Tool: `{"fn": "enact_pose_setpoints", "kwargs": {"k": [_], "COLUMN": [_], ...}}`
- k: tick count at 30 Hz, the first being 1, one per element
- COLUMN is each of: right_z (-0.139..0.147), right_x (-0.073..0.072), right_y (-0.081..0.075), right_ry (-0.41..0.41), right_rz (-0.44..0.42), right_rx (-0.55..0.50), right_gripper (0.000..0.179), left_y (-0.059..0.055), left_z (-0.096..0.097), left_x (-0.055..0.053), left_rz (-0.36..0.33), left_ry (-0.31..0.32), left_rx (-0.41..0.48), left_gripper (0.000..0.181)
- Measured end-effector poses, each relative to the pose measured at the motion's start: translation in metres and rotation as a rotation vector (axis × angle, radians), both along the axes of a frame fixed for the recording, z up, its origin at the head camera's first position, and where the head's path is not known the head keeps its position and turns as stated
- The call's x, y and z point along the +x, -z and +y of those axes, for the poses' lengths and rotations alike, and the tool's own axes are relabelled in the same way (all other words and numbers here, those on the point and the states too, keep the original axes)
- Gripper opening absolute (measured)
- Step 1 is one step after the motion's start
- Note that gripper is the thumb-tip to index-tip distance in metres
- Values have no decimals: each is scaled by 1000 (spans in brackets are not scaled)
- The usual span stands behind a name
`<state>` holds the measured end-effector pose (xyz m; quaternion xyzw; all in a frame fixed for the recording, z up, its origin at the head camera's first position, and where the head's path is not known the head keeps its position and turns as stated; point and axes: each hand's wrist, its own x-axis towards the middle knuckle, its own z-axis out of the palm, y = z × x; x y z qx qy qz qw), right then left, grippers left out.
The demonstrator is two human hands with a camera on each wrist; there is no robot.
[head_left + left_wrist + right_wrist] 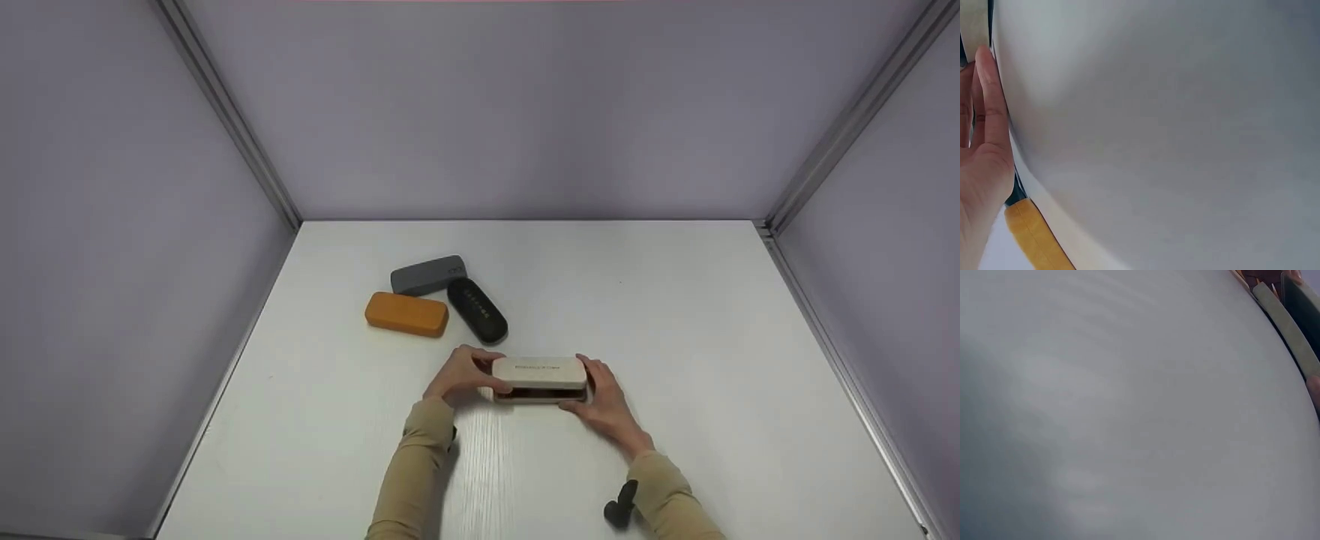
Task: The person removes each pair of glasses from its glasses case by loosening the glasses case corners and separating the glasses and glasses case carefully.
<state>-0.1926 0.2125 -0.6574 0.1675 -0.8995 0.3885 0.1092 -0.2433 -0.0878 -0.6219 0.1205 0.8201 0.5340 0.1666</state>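
Observation:
A cream glasses case (540,370) with small lettering on its lid lies in front of me, its lid partly raised and a dark gap along the near side. My left hand (463,373) grips its left end, thumb at the near corner of the lid and fingers behind. At the right end my right hand (606,405) holds it, thumb low on the near edge and fingers toward the back. The left wrist view shows the left fingers against the case (974,28). In the right wrist view the parted case (1286,323) shows its dark inside.
Beyond my left hand lie an orange glasses case (407,314), a grey one (428,275) and a black one (478,310), close together. Pale panels (525,112) stand at the back and sides of the white table (675,315).

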Motion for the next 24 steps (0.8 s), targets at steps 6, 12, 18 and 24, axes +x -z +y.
{"fn": "enact_pose_setpoints", "kwargs": {"k": [6,12,18,24], "right_z": [1,2,6,8], "right_x": [-1,-2,0,-1], "right_y": [0,1,5,1], "right_ry": [-6,-2,-5,4], "right_rz": [19,13,-4,-85], "right_rx": [-10,-4,47,32], "right_gripper": [91,92,97,97], "left_y": [0,0,3,4], "left_z": [0,1,4,8], "left_x": [-1,-5,-5,-5], "left_rz": [-19,-59,-183,-205], "left_ry": [-9,-28,-90,-125], "left_rx": [5,48,141,144], "left_gripper": [57,51,52,62]}}
